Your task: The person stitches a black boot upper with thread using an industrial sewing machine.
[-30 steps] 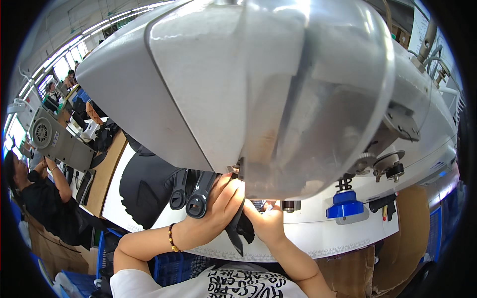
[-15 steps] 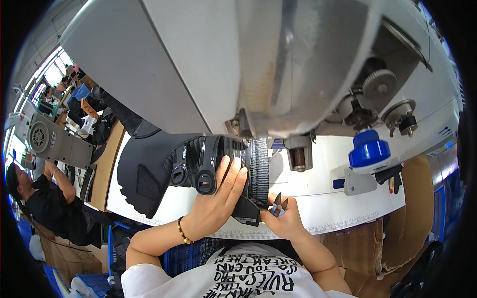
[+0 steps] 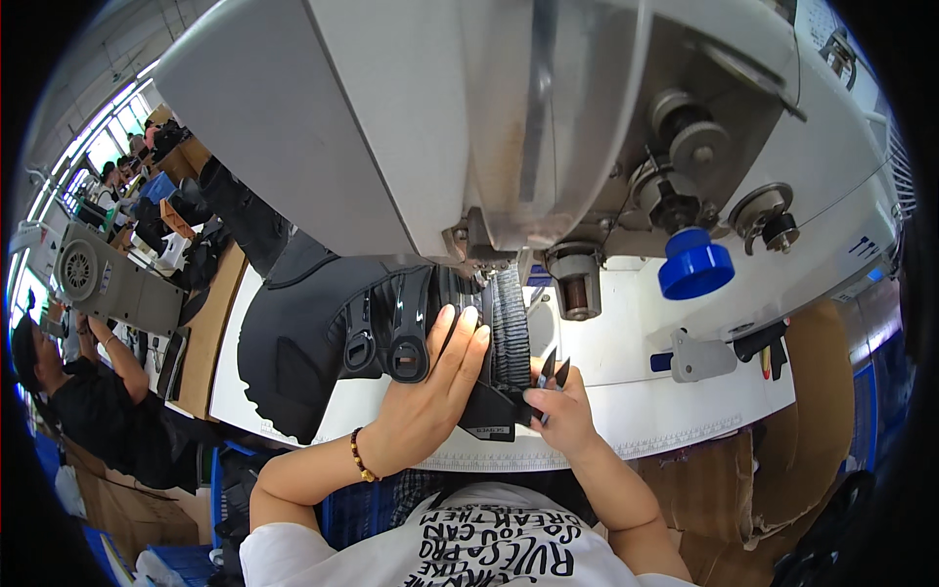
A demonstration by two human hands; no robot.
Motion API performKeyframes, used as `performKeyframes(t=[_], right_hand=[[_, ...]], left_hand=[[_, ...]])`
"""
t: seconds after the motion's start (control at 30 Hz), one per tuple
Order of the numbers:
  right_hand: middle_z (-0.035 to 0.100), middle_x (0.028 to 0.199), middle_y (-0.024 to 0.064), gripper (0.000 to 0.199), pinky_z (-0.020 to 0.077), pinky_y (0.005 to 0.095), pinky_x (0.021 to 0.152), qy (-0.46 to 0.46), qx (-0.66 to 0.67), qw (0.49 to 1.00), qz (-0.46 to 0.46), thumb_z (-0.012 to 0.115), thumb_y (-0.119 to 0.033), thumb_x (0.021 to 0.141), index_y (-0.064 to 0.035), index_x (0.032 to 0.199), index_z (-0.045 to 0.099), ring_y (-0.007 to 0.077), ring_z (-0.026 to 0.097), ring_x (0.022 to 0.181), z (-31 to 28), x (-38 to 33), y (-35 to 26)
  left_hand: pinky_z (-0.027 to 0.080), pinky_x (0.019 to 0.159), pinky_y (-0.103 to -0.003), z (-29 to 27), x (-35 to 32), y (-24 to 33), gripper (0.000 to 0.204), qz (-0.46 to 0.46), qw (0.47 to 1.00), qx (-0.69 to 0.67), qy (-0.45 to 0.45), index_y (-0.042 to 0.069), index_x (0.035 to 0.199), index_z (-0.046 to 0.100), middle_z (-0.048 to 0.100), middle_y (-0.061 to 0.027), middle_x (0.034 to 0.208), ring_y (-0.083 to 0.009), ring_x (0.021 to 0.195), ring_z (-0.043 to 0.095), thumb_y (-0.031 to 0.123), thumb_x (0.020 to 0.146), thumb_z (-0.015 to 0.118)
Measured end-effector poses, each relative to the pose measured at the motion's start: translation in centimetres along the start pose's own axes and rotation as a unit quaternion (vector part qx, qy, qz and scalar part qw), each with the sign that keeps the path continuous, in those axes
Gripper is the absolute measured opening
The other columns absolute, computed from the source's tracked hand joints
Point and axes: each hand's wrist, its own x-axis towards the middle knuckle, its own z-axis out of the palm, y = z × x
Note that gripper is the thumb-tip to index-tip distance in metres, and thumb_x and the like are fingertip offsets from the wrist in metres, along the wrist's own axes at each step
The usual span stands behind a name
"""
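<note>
left hand (image 3: 430,396) lies flat, palm down, fingers stretched and slightly spread, pressing on the black workpiece (image 3: 323,338); it grips nothing, just pins the piece to the white tabletop (image 3: 636,411). forearm comes in from the lower left, bent at the elbow, a beaded bracelet (image 3: 360,456) at the wrist.

right hand (image 3: 559,411) is just right of the left, knuckles up, fingers curled tight around small black thread snips (image 3: 551,372); the two pointed blades stick up past the fingers. its thumb side touches the black edge of the workpiece near a small sewn label (image 3: 494,428).

workpiece: black, matte fabric, broad panel spreading left of the left hand with a jagged lower edge. under and just above the left fingertips sit two glossy moulded straps (image 3: 409,342) ending in rounded loops. right beside them runs a ribbed, pleated strip (image 3: 509,328), grey-black, fine parallel ridges.

above both hands hangs the grey metal sewing machine (image 3: 469,127), smooth painted head, needle area just above the ribbed strip. to the upper right of the right hand, a blue plastic knob (image 3: 694,264) and bare metal wheels.

far left of the left hand, another person in black (image 3: 73,391) at a separate machine.
</note>
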Motion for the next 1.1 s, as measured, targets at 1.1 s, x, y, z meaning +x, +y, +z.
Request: performKeyframes(t=[1.1], right_hand=[[0.057,0.104,0.0110,0.053,0.0434,0.0222,0.080,0.018,-0.259,0.963,-0.075,0.062,0.012,0.072,0.0028,0.119,0.039,0.0114,0.056,0.091,-0.1,0.7,3.5]], left_hand=[[0.035,0.095,-0.043,-1.7,1.6,-1.1,0.040,0.073,0.996,0.041,-0.008,0.001,0.105,0.058,0.049,-0.0113,0.116,-0.0307,0.115,0.043,0.015,0.067,0.055]])
